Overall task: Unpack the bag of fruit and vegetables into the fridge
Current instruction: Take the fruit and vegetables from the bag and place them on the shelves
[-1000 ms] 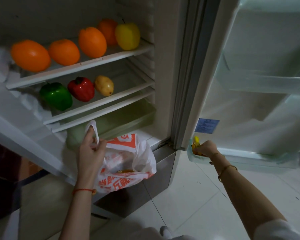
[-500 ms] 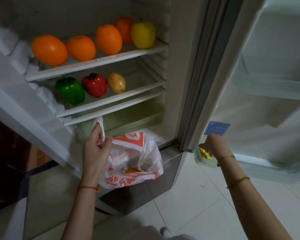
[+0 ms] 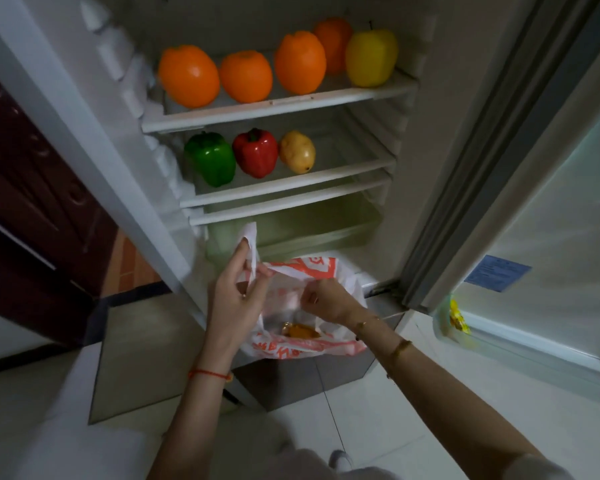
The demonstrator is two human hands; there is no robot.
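Right hand (image 3: 329,299) now back from door, at bag (image 3: 312,344) beside left hand (image 3: 238,299).

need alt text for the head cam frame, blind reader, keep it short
A person's left hand holds up the handle of a white-and-orange plastic bag at an open fridge while the right hand reaches into it, above an orange-yellow item. Four oranges and a yellow apple fill the top shelf; below sit a green pepper, red pepper and potato.

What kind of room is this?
Probably a home kitchen. An open fridge holds oranges and peppers, the floor is white tile, and a dark wooden cabinet stands beside it.
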